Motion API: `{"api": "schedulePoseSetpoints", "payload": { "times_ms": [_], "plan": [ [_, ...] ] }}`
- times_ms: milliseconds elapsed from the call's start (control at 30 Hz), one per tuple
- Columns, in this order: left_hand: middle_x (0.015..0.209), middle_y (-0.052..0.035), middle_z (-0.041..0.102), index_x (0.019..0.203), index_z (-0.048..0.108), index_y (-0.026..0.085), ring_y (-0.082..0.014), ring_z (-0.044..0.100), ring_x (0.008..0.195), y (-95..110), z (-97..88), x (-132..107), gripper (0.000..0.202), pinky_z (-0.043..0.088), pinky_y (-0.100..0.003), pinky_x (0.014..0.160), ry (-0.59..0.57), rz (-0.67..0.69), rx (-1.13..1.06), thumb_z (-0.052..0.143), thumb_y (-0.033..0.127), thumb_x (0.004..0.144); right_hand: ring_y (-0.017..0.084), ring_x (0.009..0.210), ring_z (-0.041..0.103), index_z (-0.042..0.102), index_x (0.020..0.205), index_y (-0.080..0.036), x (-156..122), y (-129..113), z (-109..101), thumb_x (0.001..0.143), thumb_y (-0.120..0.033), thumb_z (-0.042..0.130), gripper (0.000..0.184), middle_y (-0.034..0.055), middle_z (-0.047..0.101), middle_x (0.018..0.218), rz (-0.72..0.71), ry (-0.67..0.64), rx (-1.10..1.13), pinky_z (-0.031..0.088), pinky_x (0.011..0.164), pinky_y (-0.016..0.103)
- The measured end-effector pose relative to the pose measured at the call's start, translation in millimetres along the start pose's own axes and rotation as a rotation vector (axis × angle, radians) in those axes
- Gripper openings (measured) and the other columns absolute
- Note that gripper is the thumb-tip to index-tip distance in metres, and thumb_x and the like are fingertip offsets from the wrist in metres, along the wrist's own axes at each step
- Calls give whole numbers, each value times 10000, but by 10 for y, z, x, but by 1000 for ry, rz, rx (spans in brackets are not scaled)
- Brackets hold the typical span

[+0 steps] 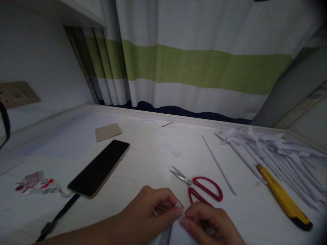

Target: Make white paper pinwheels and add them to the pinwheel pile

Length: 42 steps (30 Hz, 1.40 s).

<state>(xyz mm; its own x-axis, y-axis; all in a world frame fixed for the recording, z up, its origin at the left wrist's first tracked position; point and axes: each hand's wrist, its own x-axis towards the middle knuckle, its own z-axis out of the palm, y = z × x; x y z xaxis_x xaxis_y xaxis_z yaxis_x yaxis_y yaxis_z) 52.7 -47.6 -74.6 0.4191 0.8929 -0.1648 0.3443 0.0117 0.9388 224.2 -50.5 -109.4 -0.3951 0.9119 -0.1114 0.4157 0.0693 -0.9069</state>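
Observation:
Low in the head view, my left hand pinches the top of a folded white sheet of paper between thumb and fingers. My right hand is closed on the same paper just to the right, its fingertips almost touching those of the left. The lower part of the paper runs out of the frame. Right behind my hands lie red-handled scissors, blades slightly apart and pointing up and left; my right hand covers part of one handle loop.
Paper pinwheels on rolled sticks are heaped at right, beside a yellow utility knife. A single rolled paper stick lies nearer the middle. To the left are a phone with a strap and charms, and a cardboard piece. Curtains hang behind.

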Motion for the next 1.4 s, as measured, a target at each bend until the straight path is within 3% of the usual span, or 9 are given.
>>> {"api": "schedulePoseSetpoints", "payload": {
  "times_ms": [100, 233, 400, 833, 1000, 1100, 1200, 1300, 1400],
  "plan": [
    [576, 42, 538, 731, 592, 152, -70, 463, 553, -29, 3, 7, 193, 307, -155, 486, -4, 3, 5, 480, 296, 792, 80, 420, 346, 496, 654, -200, -10, -14, 14, 676, -274, 559, 99, -61, 436, 458, 46, 30, 127, 236, 407, 199],
    [513, 70, 423, 712, 557, 140, -56, 356, 479, -106, 6, 42, 221, 265, -167, 454, 3, 33, -69, 456, 312, 809, 71, 420, 316, 449, 728, -219, -26, -51, 11, 636, -225, 591, 169, -74, 480, 491, 46, 86, 263, 215, 408, 198],
    [569, 40, 465, 731, 533, 130, -79, 403, 529, -152, 4, 82, 262, 286, -193, 485, 8, 6, -211, 447, 365, 807, 74, 449, 356, 439, 675, -216, -17, -78, -19, 652, -231, 569, 133, -60, 481, 543, 34, 96, 220, 237, 421, 197],
    [529, 53, 459, 670, 502, 129, -68, 397, 501, -131, 9, 78, 259, 290, -178, 466, 79, -34, -215, 473, 353, 795, 93, 468, 323, 342, 605, -220, -5, -108, -62, 689, -232, 505, 183, -70, 348, 522, 29, 45, 35, 233, 442, 223],
    [520, 63, 462, 664, 489, 134, -56, 406, 493, -166, 25, 90, 244, 311, -162, 469, 74, -22, -270, 485, 340, 795, 84, 478, 349, 356, 606, -213, -3, -77, -46, 679, -224, 542, 200, -71, 361, 539, 27, 85, 106, 268, 444, 205],
    [530, 67, 481, 677, 489, 140, -46, 427, 496, -171, 27, 76, 226, 334, -147, 480, 66, -2, -340, 490, 330, 799, 65, 464, 365, 429, 727, -210, 3, -61, -37, 673, -244, 579, 163, -55, 429, 634, 46, 125, 210, 292, 418, 186],
    [557, 64, 522, 710, 505, 146, -42, 468, 516, -170, 30, 58, 201, 359, -136, 497, 57, 10, -394, 483, 320, 809, 83, 503, 455, 493, 806, -194, 12, -66, -40, 718, -307, 547, 153, -21, 498, 663, 56, 31, 266, 343, 421, 178],
    [586, 54, 559, 745, 526, 152, -50, 504, 538, -173, 36, 57, 179, 382, -135, 505, 73, 9, -376, 492, 317, 805, 95, 488, 498, 531, 701, -161, 22, -70, -47, 755, -382, 496, 230, -12, 509, 560, 105, -85, 268, 386, 434, 182],
    [598, 45, 568, 741, 536, 153, -63, 519, 556, -173, 40, 73, 181, 404, -146, 520, 85, 8, -363, 501, 322, 796, 80, 398, 459, 515, 637, -153, 32, -56, -47, 741, -431, 498, 297, -21, 496, 474, 183, -95, 268, 378, 383, 178]
  ]
}}
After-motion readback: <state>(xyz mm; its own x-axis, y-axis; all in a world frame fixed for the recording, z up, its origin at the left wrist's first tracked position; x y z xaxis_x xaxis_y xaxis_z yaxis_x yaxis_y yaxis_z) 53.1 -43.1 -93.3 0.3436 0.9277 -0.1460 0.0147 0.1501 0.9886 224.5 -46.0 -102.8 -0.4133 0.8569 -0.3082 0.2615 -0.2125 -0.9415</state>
